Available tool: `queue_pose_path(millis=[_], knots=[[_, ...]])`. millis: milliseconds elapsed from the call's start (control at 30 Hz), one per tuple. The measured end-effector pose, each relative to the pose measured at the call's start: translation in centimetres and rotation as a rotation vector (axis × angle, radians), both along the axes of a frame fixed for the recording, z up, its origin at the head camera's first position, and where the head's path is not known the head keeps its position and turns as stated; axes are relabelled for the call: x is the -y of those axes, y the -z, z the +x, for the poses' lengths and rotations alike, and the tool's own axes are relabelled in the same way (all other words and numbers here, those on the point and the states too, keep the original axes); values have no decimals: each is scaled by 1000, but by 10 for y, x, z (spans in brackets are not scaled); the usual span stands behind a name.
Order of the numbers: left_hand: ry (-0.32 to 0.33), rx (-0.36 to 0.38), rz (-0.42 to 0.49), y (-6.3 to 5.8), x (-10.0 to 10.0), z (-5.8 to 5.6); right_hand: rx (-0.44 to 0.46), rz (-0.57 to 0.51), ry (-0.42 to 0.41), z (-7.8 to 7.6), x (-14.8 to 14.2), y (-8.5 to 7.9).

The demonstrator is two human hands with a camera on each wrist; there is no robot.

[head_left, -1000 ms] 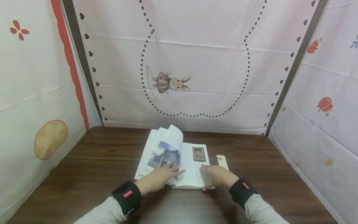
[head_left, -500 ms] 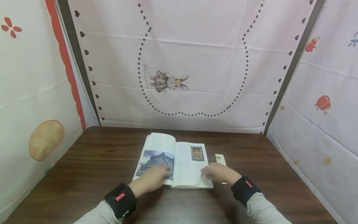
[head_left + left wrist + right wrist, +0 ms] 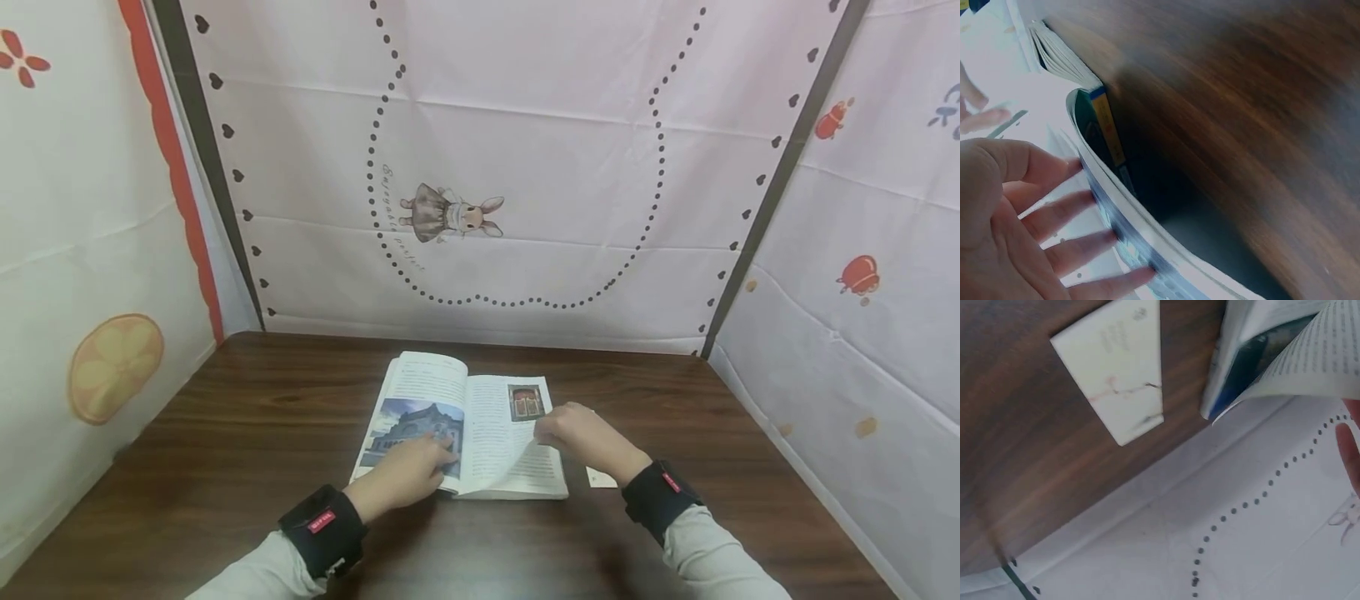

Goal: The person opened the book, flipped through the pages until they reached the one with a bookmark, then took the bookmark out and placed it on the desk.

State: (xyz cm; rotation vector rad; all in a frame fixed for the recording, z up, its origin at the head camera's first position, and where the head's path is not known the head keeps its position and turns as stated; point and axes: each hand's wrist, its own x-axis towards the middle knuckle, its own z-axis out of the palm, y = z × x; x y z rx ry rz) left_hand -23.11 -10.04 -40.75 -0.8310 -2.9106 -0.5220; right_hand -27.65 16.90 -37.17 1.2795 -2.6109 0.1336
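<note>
Dark wood point(image 3: 480, 550) bears a book point(image 3: 491, 425), left grip point(image 3: 408, 472) spread, right grip point(image 3: 587, 437) pinching a page point(image 3: 516, 463) and partly hiding a card point(image 3: 1119, 375).

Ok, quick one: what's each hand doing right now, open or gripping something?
Left hand: open, resting on the left-hand page.
Right hand: closed, holding a lifted page by its edge.
</note>
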Motion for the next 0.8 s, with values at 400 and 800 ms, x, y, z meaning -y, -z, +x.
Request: queue_pose_path(millis=[400,800], knots=[[-53,23,-48,-9,-12,1,-453,38,-226,11,30,-37],[-181,-125,-117,1,-31,0,-636,91,-271,14,54,-44]])
